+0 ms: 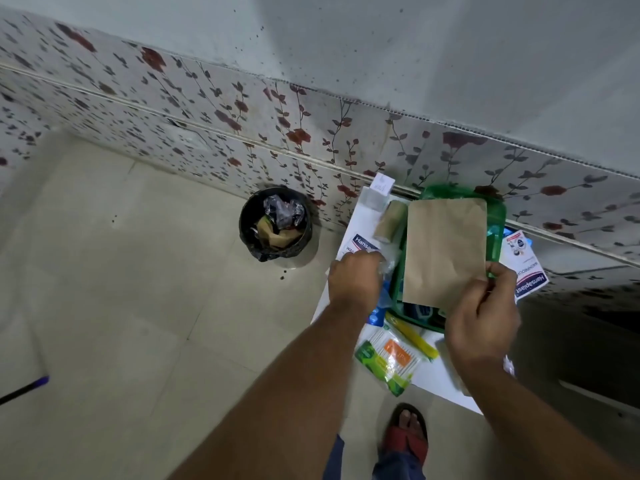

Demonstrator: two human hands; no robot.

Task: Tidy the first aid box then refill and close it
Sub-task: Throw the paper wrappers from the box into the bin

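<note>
The green first aid box [496, 226] stands open on a small white table [437, 375] against the wall. My right hand [482, 315] pinches the lower right corner of a flat brown paper envelope [445, 251], holding it over the box so most of the inside is hidden. My left hand [355, 282] rests at the box's left side, fingers closed on a crumpled clear plastic wrapper [388, 262]. A tan bandage roll [391, 221] lies left of the box. Two Hansaplast plaster packs lie one on the left [360, 243] and one on the right [524, 263].
A pack of cotton buds [391, 360] and a yellow tube [414, 336] lie on the table's near side. A white carton [379, 192] stands at the back. A black bin [275, 225] with rubbish sits on the tiled floor to the left. My sandalled foot [408, 433] is below the table.
</note>
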